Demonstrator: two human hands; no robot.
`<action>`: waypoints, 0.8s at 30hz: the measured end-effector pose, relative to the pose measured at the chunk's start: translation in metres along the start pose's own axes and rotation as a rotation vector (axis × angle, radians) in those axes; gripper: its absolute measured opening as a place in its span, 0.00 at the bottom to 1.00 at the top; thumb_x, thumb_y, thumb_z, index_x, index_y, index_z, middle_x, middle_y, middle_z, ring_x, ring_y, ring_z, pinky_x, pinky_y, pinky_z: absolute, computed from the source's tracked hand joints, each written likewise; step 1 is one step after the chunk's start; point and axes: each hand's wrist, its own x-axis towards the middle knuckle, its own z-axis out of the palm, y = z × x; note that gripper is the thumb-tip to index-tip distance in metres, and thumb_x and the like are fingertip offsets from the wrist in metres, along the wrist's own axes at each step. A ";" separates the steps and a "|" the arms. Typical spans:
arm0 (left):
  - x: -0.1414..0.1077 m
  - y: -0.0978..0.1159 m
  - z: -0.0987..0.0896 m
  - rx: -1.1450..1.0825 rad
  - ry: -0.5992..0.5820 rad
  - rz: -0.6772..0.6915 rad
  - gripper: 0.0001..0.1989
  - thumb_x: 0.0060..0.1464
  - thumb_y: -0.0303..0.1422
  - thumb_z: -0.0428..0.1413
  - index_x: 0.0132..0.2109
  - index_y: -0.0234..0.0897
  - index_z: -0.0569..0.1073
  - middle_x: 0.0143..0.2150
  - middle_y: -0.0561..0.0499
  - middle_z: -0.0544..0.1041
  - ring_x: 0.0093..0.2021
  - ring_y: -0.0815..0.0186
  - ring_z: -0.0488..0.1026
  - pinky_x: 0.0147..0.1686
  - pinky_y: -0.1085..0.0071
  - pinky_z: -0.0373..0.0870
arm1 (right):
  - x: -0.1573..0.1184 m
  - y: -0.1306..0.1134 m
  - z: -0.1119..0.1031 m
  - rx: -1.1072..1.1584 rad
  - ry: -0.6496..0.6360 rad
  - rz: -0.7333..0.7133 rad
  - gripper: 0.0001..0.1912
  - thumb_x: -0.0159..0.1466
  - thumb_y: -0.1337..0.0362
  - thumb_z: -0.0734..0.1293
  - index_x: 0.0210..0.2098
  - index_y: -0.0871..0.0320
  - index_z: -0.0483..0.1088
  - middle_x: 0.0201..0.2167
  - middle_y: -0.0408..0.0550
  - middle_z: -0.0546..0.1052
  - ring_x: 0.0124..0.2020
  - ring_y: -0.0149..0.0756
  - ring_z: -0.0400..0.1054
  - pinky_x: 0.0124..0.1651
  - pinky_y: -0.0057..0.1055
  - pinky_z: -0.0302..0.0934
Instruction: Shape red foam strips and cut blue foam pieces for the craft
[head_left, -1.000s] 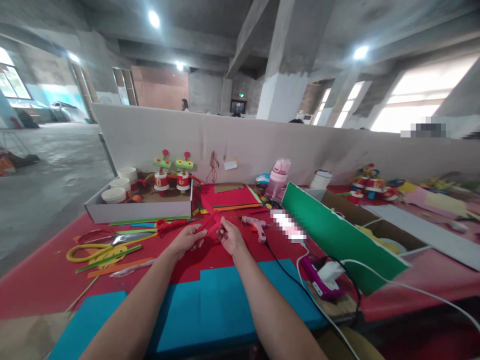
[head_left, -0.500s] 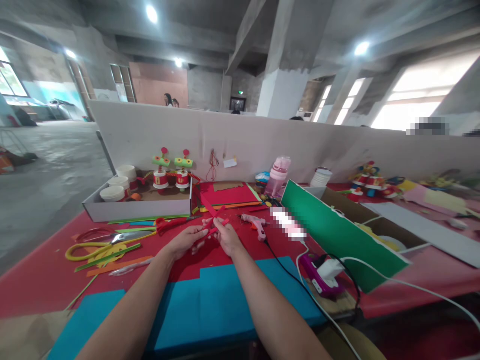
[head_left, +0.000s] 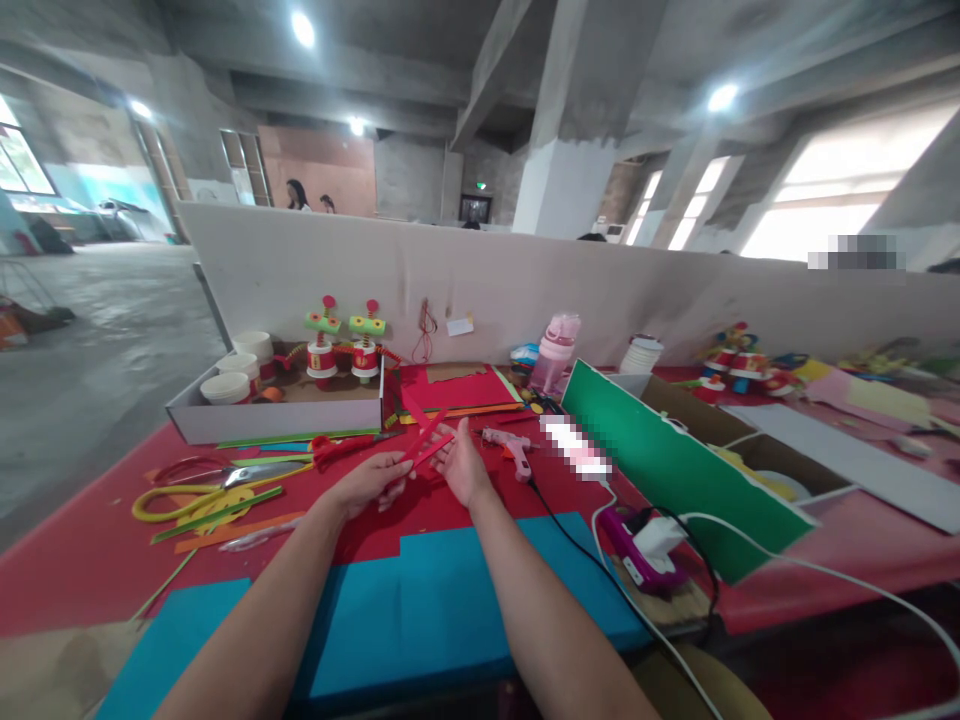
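My left hand (head_left: 377,480) pinches red paper strips (head_left: 430,446) by their near end, over the red tabletop. The strips cross each other and slant up to the right. Beside them, my right hand (head_left: 463,465) is open, thumb raised and fingers spread behind the strips' far end; whether its fingers touch them I cannot tell. A pink glue gun (head_left: 516,452) lies just right of my right hand. To the left of my left hand are red-handled scissors (head_left: 330,451) and larger scissors with yellow handles (head_left: 180,500). Red paper sheets (head_left: 457,390) lie beyond both hands.
A white box (head_left: 277,422) holds paper cups and two cup figures (head_left: 322,350). Blue sheets (head_left: 465,600) cover the near edge. On the right are a purple power strip (head_left: 649,560) with cables, a green board (head_left: 675,470) and a pink bottle (head_left: 556,352). A pale partition (head_left: 495,275) stands behind.
My right hand has loosened from the strips and opened, its thumb lifting away. My left hand keeps its pinch. In the background, people have shifted left.
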 end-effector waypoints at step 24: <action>-0.043 0.011 -0.098 1.505 0.397 -0.032 0.14 0.61 0.32 0.42 0.42 0.36 0.72 0.41 0.41 0.77 0.44 0.57 0.72 0.43 0.64 0.65 | 0.057 0.001 -0.003 -1.743 0.302 -0.170 0.14 0.56 0.63 0.71 0.42 0.59 0.70 0.43 0.55 0.75 0.44 0.41 0.69 0.43 0.30 0.59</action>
